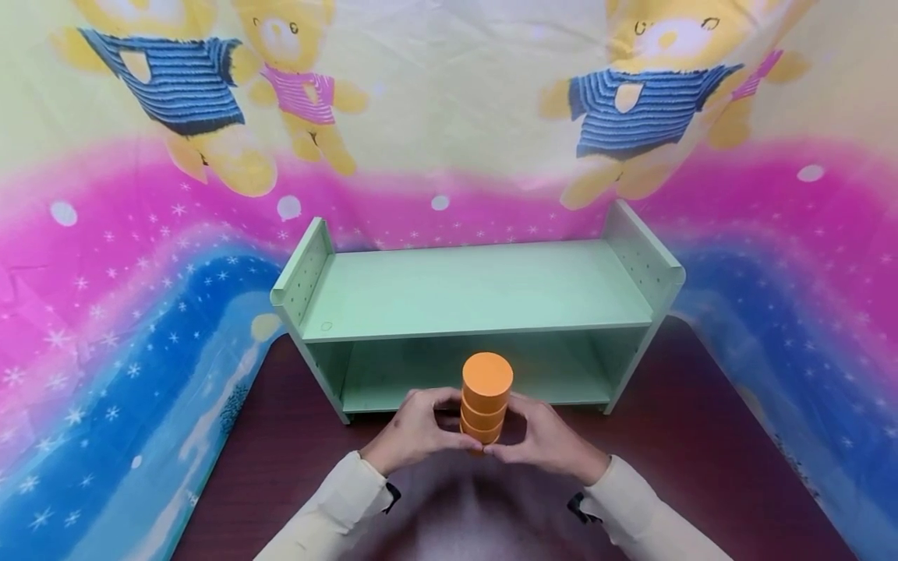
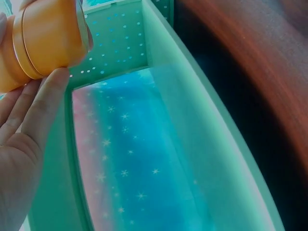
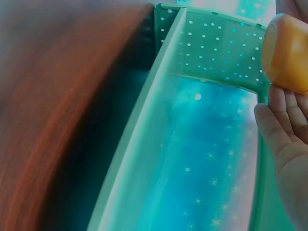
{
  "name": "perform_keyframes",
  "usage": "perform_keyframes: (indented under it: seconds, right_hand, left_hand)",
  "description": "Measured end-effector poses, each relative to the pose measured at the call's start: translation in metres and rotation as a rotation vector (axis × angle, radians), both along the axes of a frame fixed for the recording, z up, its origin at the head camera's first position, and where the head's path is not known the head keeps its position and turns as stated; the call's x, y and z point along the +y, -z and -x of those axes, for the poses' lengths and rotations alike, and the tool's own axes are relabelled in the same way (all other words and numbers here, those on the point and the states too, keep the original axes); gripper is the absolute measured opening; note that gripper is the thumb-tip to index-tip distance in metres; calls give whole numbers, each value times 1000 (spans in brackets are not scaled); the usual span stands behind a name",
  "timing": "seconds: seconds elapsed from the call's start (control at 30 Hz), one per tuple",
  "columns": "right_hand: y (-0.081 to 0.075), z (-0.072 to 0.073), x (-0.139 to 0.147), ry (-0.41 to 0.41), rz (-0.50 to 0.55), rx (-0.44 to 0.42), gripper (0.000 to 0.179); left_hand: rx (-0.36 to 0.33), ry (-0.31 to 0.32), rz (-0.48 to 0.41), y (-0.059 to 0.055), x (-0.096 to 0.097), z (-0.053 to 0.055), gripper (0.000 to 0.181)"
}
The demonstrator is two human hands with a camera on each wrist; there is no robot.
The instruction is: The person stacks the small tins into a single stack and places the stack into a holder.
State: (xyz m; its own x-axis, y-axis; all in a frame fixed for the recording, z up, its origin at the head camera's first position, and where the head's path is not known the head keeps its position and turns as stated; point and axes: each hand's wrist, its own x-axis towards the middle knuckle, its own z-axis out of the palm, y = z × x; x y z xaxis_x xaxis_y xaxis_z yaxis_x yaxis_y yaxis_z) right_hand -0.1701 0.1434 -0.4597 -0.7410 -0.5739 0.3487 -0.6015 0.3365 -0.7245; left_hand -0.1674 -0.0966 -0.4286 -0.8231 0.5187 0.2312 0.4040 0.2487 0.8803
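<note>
An orange ridged cylindrical container (image 1: 486,378) with a flat round top is held upright between both hands, in front of the shelf. My left hand (image 1: 417,432) grips it from the left, thumb across its near side low down. From the other side my right hand (image 1: 550,438) holds it, its thumb also near the base. In the left wrist view the container (image 2: 50,41) lies against the fingertips, its smooth side and a raised ring showing. Only part of the container (image 3: 288,53) shows in the right wrist view, at the right edge above the fingers.
A pale green two-tier shelf (image 1: 477,288) with raised side panels stands on the dark red-brown table (image 1: 701,467) just beyond the hands. Behind and around the table hangs a cloth (image 1: 449,117) printed with bears and snowflakes.
</note>
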Motion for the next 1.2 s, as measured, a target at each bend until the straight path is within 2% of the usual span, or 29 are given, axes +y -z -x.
perform_keyframes:
  seconds: [0.2, 0.33, 0.67, 1.0, 1.2]
  right_hand:
    - [-9, 7, -1, -38, 12, -38, 54]
    - [-16, 10, -2, -30, 5, -41, 53]
    - [-32, 18, -3, -39, 4, -44, 55]
    - [-49, 23, -1, -34, -1, -36, 53]
    - [-58, 25, -2, -29, -7, -15, 50]
  left_hand:
    - [-11, -11, -5, -7, -2, 5, 52]
    - [-13, 1, -22, -13, -3, 8, 51]
    - [86, -14, 35, -26, -6, 14, 53]
    - [119, -23, 50, -41, -4, 19, 52]
    - [105, -17, 24, -49, -4, 20, 52]
